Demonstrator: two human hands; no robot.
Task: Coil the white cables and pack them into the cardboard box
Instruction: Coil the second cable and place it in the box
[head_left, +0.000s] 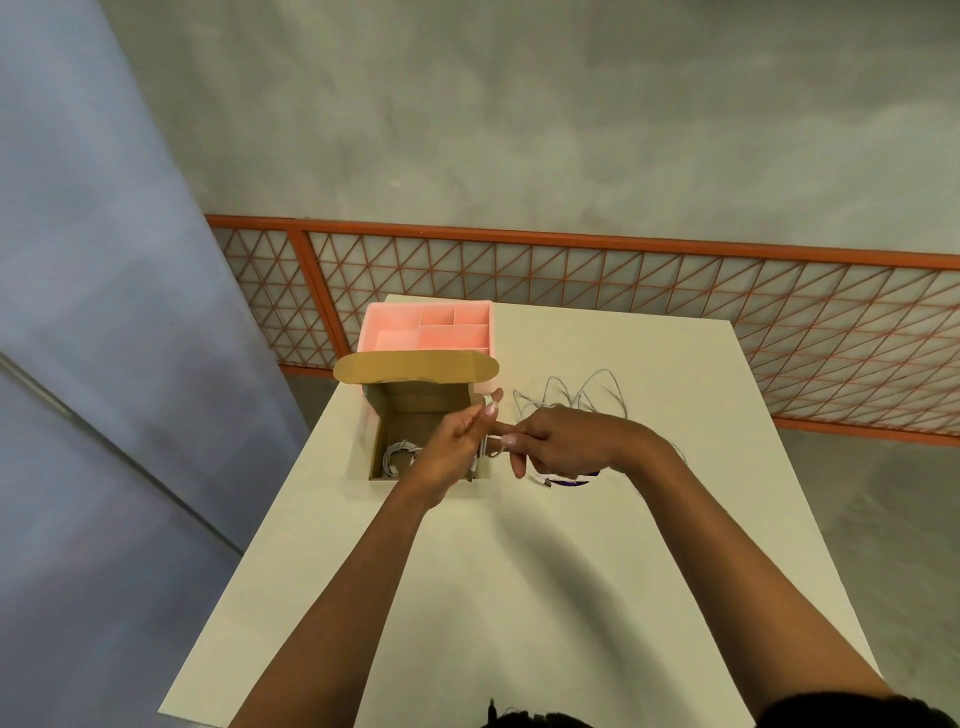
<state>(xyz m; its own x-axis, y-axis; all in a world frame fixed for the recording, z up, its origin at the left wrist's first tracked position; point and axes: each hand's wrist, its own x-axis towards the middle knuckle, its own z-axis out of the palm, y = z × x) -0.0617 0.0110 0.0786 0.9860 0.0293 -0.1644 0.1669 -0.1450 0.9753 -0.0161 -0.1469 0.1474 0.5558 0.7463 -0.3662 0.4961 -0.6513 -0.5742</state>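
Note:
An open cardboard box (415, 410) stands on the white table (519, 571), its lid flap folded back. A coiled white cable (399, 453) lies inside at its near left corner. My left hand (457, 441) hovers over the box's right side and pinches a white cable (488, 441). My right hand (561, 444), just right of the box, holds the same cable between its fingers. Loose loops of white cable (582, 395) lie on the table beyond my right hand. A cable end with a purple tie (566, 480) shows under that hand.
A pink divided tray (431, 327) sits right behind the box at the table's far left. An orange mesh railing (623, 291) runs past the far edge. The table's left edge drops off beside the box.

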